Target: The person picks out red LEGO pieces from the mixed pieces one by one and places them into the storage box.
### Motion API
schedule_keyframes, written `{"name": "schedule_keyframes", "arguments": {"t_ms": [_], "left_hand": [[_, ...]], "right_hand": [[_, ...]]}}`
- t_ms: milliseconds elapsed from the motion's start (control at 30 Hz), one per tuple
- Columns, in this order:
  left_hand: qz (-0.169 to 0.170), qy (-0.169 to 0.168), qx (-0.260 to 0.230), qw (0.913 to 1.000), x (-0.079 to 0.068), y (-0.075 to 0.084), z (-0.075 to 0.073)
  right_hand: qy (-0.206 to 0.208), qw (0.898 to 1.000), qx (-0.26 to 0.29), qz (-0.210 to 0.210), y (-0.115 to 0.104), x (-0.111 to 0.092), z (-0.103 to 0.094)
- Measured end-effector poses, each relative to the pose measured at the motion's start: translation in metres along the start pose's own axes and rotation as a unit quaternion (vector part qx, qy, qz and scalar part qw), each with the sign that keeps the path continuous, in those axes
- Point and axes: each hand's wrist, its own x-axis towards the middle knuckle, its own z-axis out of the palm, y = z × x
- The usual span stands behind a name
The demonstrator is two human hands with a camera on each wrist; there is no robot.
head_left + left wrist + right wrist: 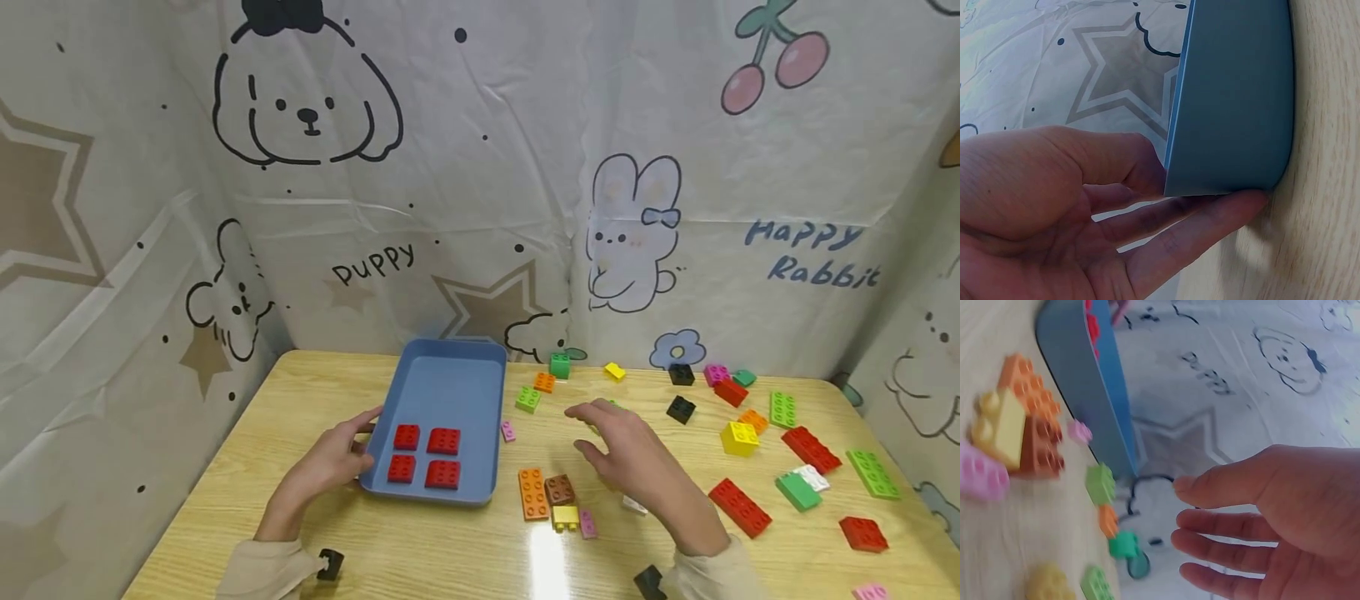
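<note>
A blue tray [450, 400] stands on the table at centre left, holding several red bricks [444, 442]. My left hand [333, 454] holds its left side; in the left wrist view the thumb [1138, 162] bends at the rim and the fingers lie against the outer wall. Above the loose bricks to the tray's right hovers my right hand [630, 454], thumb and fingers apart, nothing in it. Nearest below it are an orange brick [533, 494], a brown brick [559, 489], a yellow brick [566, 518] and a white brick [634, 504], partly covered by the hand.
Many coloured bricks are spread across the right half, among them a long red brick [740, 507], a tall yellow brick [739, 438] and a green brick [798, 492]. A black brick [330, 565] lies by the left sleeve. A printed curtain [480, 208] hangs behind the table [315, 375].
</note>
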Motion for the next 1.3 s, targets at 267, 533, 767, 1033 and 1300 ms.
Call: {"name": "schedule_keyframes", "arguments": {"t_ms": [267, 533, 767, 1033, 1300], "left_hand": [[-0.01, 0.002, 0.008, 0.9999, 0.001, -0.002, 0.0], [-0.019, 0.006, 0.009, 0.9998, 0.0, -0.004, 0.002], [-0.021, 0.006, 0.002, 0.9998, 0.0, -0.001, 0.002], [-0.025, 0.007, -0.003, 0.9997, 0.0, 0.0, 0.003], [-0.028, 0.001, -0.015, 0.9995, 0.001, -0.001, 0.003]], "right_hand": [[0.004, 0.998, -0.001, 0.07, 0.028, -0.031, -0.028], [-0.026, 0.989, 0.0, 0.145, 0.06, -0.051, -0.05], [-0.077, 0.977, -0.007, 0.2, 0.081, -0.066, -0.065], [-0.165, 0.951, 0.016, 0.261, 0.105, -0.079, -0.073], [-0.204, 0.918, 0.062, 0.334, 0.12, -0.088, -0.072]]}}
